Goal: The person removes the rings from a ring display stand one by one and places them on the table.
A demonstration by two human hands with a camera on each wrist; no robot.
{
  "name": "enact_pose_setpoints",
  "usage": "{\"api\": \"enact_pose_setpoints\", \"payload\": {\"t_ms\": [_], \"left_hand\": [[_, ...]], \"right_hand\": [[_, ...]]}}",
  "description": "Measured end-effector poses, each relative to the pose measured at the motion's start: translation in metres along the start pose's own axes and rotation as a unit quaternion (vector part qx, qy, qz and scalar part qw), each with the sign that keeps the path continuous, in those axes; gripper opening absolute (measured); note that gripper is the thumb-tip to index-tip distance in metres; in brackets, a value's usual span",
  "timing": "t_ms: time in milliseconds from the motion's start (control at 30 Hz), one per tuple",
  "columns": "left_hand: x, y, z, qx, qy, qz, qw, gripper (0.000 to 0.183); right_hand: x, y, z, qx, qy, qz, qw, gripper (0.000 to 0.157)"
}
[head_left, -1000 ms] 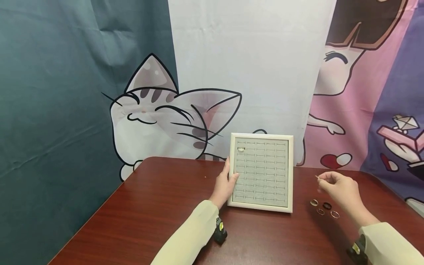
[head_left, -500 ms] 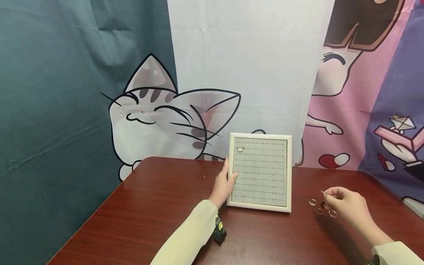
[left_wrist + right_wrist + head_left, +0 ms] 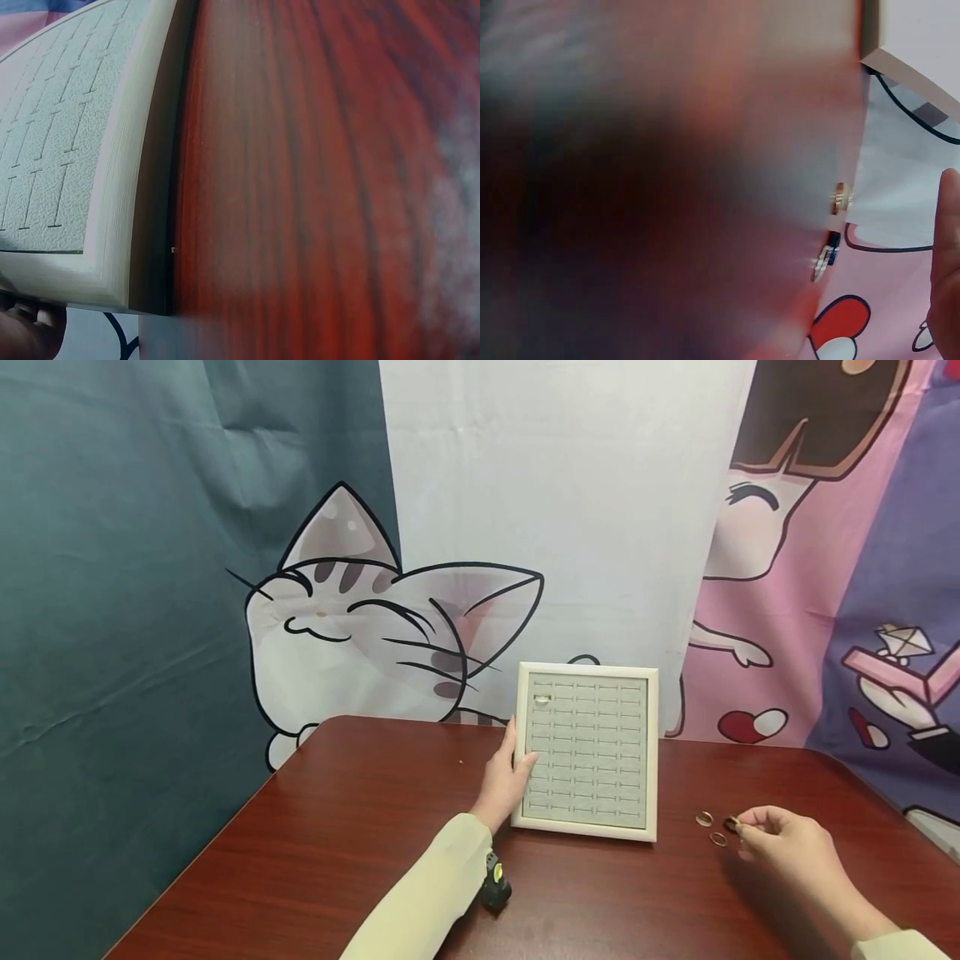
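A ring display tray (image 3: 588, 752) with a cream frame and rows of slots in grey padding stands tilted up on the table. My left hand (image 3: 504, 781) grips its left edge, thumb on the front; fingers (image 3: 30, 330) show under the frame in the left wrist view. One ring (image 3: 542, 699) sits in a slot near the upper left. My right hand (image 3: 787, 852) is low over the loose rings, thumb and forefinger pinching a small ring, mostly hidden, against the black ring (image 3: 731, 825). Beside it lie a gold ring (image 3: 703, 819) and a thin ring (image 3: 718, 839).
The reddish-brown wooden table (image 3: 315, 860) runs to a cartoon-printed curtain (image 3: 600, 510) behind. A dark wrist device (image 3: 496, 883) sits on the left wrist. In the right wrist view, the tray's corner (image 3: 922, 45) shows at the upper right.
My right hand has come down and slightly right, carrying the pinched ring to the loose rings, and now covers one of them. My left hand and the tray have stayed in place.
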State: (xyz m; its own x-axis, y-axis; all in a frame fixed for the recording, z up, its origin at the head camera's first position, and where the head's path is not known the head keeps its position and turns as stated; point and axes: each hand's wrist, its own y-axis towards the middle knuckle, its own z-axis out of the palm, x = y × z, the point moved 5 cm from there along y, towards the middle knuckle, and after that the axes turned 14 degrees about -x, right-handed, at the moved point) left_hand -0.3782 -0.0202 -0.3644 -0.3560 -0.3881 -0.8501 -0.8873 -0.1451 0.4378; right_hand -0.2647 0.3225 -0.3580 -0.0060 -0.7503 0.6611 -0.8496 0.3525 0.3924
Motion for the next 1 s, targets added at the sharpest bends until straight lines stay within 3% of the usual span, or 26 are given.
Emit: {"api": "enact_pose_setpoints", "payload": {"t_ms": [200, 467, 1000], "left_hand": [[-0.002, 0.002, 0.0, 0.0, 0.001, 0.006, 1.0, 0.069], [0.001, 0.001, 0.001, -0.002, 0.007, -0.003, 1.0, 0.07], [0.002, 0.001, 0.0, 0.003, 0.009, -0.001, 1.0, 0.07]], "right_hand": [[-0.008, -0.001, 0.003, 0.029, 0.005, 0.009, 1.0, 0.022], [-0.018, -0.002, 0.018, 0.1, 0.04, 0.034, 0.994, 0.011], [-0.026, -0.007, 0.026, 0.159, 0.019, 0.057, 0.985, 0.008]]}}
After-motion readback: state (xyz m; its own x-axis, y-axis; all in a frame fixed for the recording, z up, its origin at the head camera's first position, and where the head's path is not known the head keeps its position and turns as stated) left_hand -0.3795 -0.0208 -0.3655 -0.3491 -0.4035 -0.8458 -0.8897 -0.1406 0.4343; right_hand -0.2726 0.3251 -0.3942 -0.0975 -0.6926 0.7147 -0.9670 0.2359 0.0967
